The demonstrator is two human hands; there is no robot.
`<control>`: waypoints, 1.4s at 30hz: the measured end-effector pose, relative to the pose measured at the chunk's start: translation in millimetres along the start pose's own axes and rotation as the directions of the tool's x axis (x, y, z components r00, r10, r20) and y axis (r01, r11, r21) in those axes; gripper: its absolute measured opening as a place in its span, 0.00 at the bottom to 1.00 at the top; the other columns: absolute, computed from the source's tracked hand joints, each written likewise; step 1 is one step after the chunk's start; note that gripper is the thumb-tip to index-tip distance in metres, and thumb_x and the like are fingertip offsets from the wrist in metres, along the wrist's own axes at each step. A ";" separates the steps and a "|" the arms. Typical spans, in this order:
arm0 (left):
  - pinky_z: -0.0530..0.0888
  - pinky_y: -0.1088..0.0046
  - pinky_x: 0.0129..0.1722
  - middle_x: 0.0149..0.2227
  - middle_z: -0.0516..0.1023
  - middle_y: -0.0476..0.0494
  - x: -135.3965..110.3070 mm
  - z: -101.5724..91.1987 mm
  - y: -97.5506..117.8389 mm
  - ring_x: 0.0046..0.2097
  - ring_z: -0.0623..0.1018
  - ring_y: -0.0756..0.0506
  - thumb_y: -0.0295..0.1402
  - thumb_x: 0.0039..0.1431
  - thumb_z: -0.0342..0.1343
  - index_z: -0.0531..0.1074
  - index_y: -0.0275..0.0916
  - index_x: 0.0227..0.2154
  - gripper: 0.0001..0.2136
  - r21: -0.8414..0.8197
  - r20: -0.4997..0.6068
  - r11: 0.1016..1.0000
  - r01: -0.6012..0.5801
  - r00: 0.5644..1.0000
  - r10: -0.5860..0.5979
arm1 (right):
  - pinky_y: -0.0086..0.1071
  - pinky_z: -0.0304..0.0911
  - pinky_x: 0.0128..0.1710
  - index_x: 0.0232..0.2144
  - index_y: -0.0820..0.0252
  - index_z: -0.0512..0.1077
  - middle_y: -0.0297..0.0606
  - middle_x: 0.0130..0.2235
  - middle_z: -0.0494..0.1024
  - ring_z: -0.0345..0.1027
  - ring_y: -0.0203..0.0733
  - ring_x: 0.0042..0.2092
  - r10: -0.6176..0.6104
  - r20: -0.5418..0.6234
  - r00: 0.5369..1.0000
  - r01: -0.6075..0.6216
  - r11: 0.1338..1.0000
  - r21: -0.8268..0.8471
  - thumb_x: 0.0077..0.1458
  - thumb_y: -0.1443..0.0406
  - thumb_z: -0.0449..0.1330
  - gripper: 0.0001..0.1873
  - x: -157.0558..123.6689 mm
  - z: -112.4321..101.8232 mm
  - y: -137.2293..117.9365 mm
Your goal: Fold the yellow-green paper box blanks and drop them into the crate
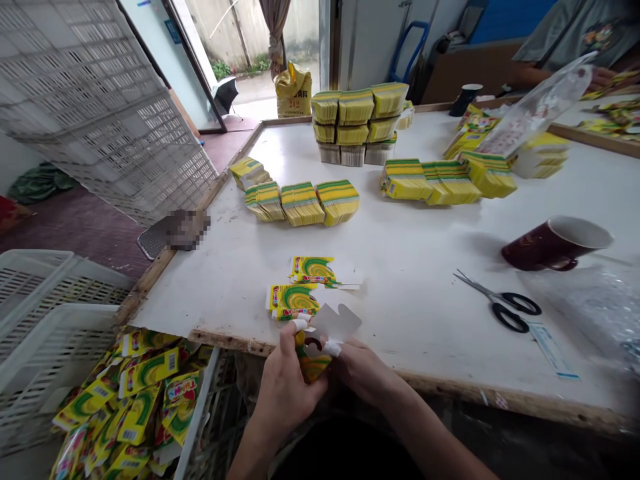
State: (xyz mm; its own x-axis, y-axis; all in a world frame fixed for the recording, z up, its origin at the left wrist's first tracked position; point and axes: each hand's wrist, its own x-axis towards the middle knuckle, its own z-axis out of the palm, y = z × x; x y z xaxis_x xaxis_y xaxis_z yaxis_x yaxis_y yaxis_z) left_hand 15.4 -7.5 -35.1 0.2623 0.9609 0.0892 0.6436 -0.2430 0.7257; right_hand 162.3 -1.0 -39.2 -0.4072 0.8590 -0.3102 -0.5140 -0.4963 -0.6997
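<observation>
At the table's front edge, my left hand [285, 377] is closed around a small yellow-and-green printed carton [314, 367]. My right hand [363, 370] pinches the same carton from the other side, near its raised grey-white flap [335, 327]. White tape wraps fingertips on both hands. Just beyond them on the table lie two more cartons, a nearer flat carton [293, 297] and a farther flat carton [313, 268]. What is inside the held carton is hidden, and so are some of my fingertips.
Bundled flat cartons [303, 203] stand in rows, with a taller stack [355, 123] behind. Scissors [500, 303], a dark mug [555, 243] and clear plastic [590, 313] lie right. A crate [200, 413] of cartons stands lower left. Another person [575, 40] works at upper right.
</observation>
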 end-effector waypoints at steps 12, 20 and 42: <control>0.78 0.58 0.38 0.47 0.75 0.33 -4.3 10.9 0.7 0.42 0.80 0.37 0.32 0.53 0.58 0.47 0.41 0.55 0.31 -0.025 0.002 0.999 0.028 1.000 -0.028 | 0.44 0.48 0.66 0.66 0.53 0.54 0.43 0.66 0.60 0.51 0.46 0.67 -0.317 0.289 0.903 0.425 0.571 -0.702 0.62 0.72 0.52 0.32 -10.6 0.9 -10.3; 0.74 0.52 0.46 0.45 0.75 0.37 -7.9 1.6 -19.7 0.47 0.76 0.35 0.26 0.46 0.58 0.61 0.40 0.50 0.26 0.220 -0.165 0.976 0.010 0.986 0.027 | 0.48 0.53 0.64 0.68 0.63 0.48 0.57 0.69 0.51 0.47 0.56 0.69 -0.317 0.274 0.908 0.377 0.334 -0.864 0.56 0.77 0.52 0.39 -2.8 -15.2 -10.7; 0.74 0.58 0.50 0.40 0.78 0.47 -7.5 -44.6 -33.8 0.40 0.78 0.43 0.60 0.49 0.56 0.70 0.45 0.45 0.27 -0.595 -0.631 0.797 -0.105 0.674 -0.383 | 0.42 0.64 0.55 0.62 0.60 0.51 0.51 0.59 0.67 0.65 0.49 0.56 -0.377 0.224 0.899 0.325 0.230 -0.917 0.56 0.69 0.62 0.36 27.8 -16.2 -10.6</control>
State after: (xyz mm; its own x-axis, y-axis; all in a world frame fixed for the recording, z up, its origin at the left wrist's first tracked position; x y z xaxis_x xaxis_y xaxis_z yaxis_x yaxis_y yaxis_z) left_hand -40.4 -0.7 -29.8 -0.5234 0.8251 0.2129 0.0576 -0.2150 0.9749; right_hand 168.7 30.1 -50.8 -0.3416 0.9310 0.1287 0.4419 0.2800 -0.8522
